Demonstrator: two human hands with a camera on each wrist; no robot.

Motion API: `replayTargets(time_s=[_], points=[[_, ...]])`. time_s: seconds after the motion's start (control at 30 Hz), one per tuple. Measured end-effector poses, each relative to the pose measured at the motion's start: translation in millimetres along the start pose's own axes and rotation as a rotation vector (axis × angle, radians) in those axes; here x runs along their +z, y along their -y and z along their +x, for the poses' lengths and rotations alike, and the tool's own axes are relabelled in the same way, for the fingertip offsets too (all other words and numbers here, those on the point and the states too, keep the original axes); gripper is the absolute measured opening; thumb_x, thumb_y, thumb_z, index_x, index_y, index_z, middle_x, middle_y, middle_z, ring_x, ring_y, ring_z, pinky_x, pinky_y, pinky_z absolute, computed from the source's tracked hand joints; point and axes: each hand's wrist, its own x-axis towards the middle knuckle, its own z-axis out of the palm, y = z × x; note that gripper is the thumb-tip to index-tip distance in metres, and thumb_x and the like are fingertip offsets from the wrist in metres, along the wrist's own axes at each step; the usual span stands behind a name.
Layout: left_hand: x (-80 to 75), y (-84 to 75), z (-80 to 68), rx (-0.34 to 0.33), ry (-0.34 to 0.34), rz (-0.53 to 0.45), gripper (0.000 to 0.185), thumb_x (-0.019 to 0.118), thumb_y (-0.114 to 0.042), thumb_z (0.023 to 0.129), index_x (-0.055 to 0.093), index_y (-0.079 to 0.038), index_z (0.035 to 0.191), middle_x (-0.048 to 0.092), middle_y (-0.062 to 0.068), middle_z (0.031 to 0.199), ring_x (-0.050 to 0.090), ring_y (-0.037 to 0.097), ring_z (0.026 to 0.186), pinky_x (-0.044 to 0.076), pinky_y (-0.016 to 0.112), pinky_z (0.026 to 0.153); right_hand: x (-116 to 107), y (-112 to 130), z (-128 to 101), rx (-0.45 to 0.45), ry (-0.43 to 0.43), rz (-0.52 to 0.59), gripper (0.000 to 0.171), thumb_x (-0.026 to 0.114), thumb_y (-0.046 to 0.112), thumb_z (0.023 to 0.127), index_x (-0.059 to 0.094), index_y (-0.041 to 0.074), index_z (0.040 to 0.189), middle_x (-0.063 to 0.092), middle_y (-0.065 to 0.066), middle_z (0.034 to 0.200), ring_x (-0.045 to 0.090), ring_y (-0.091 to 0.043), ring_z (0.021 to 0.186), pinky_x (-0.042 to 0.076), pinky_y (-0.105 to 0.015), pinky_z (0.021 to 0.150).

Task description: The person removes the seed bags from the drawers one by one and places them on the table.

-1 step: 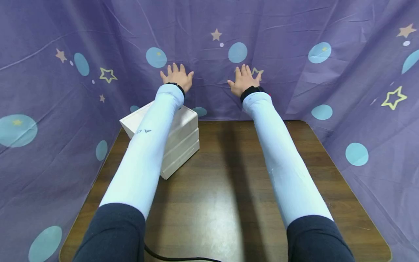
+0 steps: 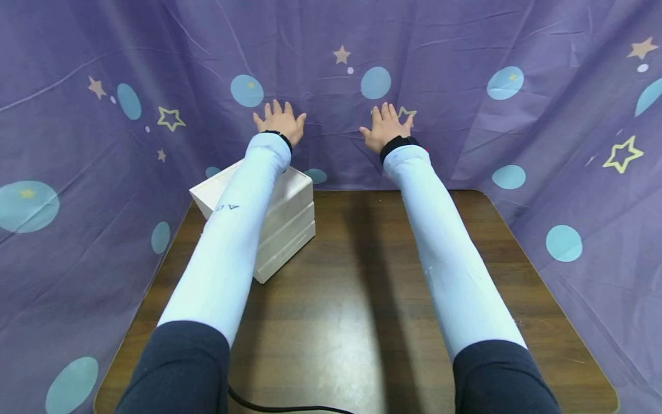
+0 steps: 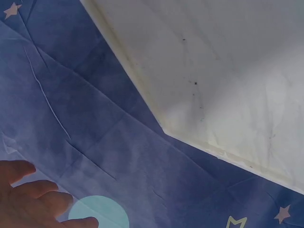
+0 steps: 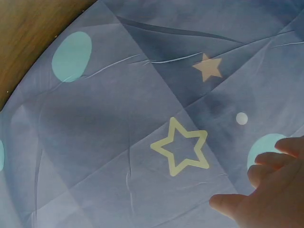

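Both arms stretch forward over the table in the head view. My left hand (image 2: 281,123) is raised with its fingers spread, above the far side of a white box-like drawer unit (image 2: 287,213). Nothing is in that hand. Part of the unit is hidden behind the left forearm; its flat white top (image 3: 228,85) fills the upper right of the left wrist view. To the right, my right hand (image 2: 385,127) is also raised with fingers spread and holds nothing. Its fingers (image 4: 270,161) show against the curtain in the right wrist view.
A brown wooden table (image 2: 331,299) lies under the arms. Around its back and sides hangs a purple curtain (image 2: 439,46) with stars and blue circles. A black cable (image 2: 289,409) crosses the near edge of the table.
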Motion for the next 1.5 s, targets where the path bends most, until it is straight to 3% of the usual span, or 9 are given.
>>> replayTargets(time_s=[0.2, 0.33, 0.47, 0.7, 0.83, 1.0, 1.23, 1.33, 1.5], points=[[-3.2, 1.6, -8.6, 0.059, 0.058, -0.024, 0.066, 0.010, -0.055, 0.096, 0.008, -0.015, 0.150, 0.003, 0.014, 0.154, 0.001, 0.037, 0.139, 0.005, 0.059, 0.108, 2.5, -0.7, -3.0, -0.018, -0.019, 0.002, 0.067, 0.023, 0.049, 0.098, 0.000, 0.012, 0.149, -0.009, -0.013, 0.153, -0.012, -0.024, 0.139, -0.006, -0.063, 0.104], [-9.4, 7.0, -17.3, 0.185, 0.113, -0.071, 0.067, 0.016, -0.055, 0.096, 0.017, -0.014, 0.149, 0.020, 0.012, 0.152, 0.017, 0.033, 0.138, 0.017, 0.052, 0.109, 3.2, 1.3, -7.8, -0.063, -0.024, 0.001, 0.067, 0.025, 0.048, 0.098, 0.003, 0.009, 0.149, -0.005, -0.013, 0.154, -0.010, -0.025, 0.140, -0.005, -0.063, 0.105], [-17.8, 16.5, -28.2, 0.312, 0.108, -0.064, 0.068, 0.023, -0.056, 0.096, 0.022, -0.013, 0.148, 0.028, 0.011, 0.149, 0.025, 0.030, 0.135, 0.024, 0.050, 0.107, 0.9, 2.7, -14.5, -0.119, -0.060, 0.015, 0.064, 0.031, 0.044, 0.098, 0.017, 0.006, 0.148, 0.007, -0.014, 0.154, 0.001, -0.028, 0.140, 0.001, -0.062, 0.106], [-16.3, 60.3, -67.8, 0.560, 0.047, -0.184, 0.055, 0.040, -0.041, 0.098, 0.040, -0.005, 0.139, 0.042, 0.015, 0.140, 0.039, 0.032, 0.127, 0.031, 0.045, 0.104, 10.4, 13.8, -33.7, -0.328, -0.230, 0.002, 0.050, 0.049, 0.034, 0.094, 0.047, 0.001, 0.132, 0.043, -0.018, 0.137, 0.040, -0.037, 0.125, 0.034, -0.052, 0.100], [-2.6, 94.8, -91.9, 0.619, -0.081, -0.278, 0.048, 0.047, -0.037, 0.096, 0.049, -0.006, 0.133, 0.050, 0.013, 0.134, 0.048, 0.031, 0.119, 0.037, 0.044, 0.099, 20.9, 26.2, -48.2, -0.435, -0.304, 0.028, 0.044, 0.053, 0.031, 0.092, 0.054, 0.001, 0.125, 0.049, -0.017, 0.131, 0.048, -0.036, 0.117, 0.041, -0.048, 0.095], [18.4, 142.5, -108.2, 0.539, -0.256, -0.380, 0.040, 0.053, -0.031, 0.094, 0.057, -0.007, 0.126, 0.056, 0.016, 0.125, 0.052, 0.033, 0.113, 0.039, 0.047, 0.094, 34.8, 45.3, -69.3, -0.535, -0.350, 0.078, 0.041, 0.053, 0.029, 0.092, 0.056, 0.003, 0.123, 0.049, -0.016, 0.131, 0.047, -0.032, 0.120, 0.041, -0.045, 0.096], [43.6, 204.1, -118.1, 0.281, -0.374, -0.540, 0.036, 0.053, -0.028, 0.094, 0.060, -0.005, 0.122, 0.057, 0.019, 0.122, 0.051, 0.037, 0.112, 0.041, 0.053, 0.090, 68.6, 86.8, -97.1, -0.712, -0.417, 0.187, 0.038, 0.054, 0.027, 0.092, 0.057, 0.003, 0.121, 0.050, -0.015, 0.131, 0.045, -0.027, 0.123, 0.038, -0.035, 0.100], [53.7, 215.7, -119.4, 0.186, -0.376, -0.602, 0.040, 0.052, -0.033, 0.094, 0.059, -0.005, 0.123, 0.058, 0.019, 0.122, 0.053, 0.036, 0.111, 0.042, 0.052, 0.091, 83.3, 107.5, -108.4, -0.807, -0.465, 0.222, 0.039, 0.054, 0.029, 0.093, 0.058, 0.002, 0.120, 0.051, -0.016, 0.130, 0.045, -0.026, 0.123, 0.037, -0.032, 0.102], [73.2, 219.0, -115.8, 0.045, -0.350, -0.719, 0.046, 0.050, -0.039, 0.094, 0.058, -0.006, 0.125, 0.059, 0.015, 0.120, 0.053, 0.025, 0.104, 0.043, 0.032, 0.086, 102.5, 138.4, -124.6, -0.938, -0.529, 0.229, 0.048, 0.055, 0.040, 0.091, 0.057, 0.003, 0.122, 0.051, -0.017, 0.129, 0.042, -0.026, 0.126, 0.033, -0.035, 0.105]])
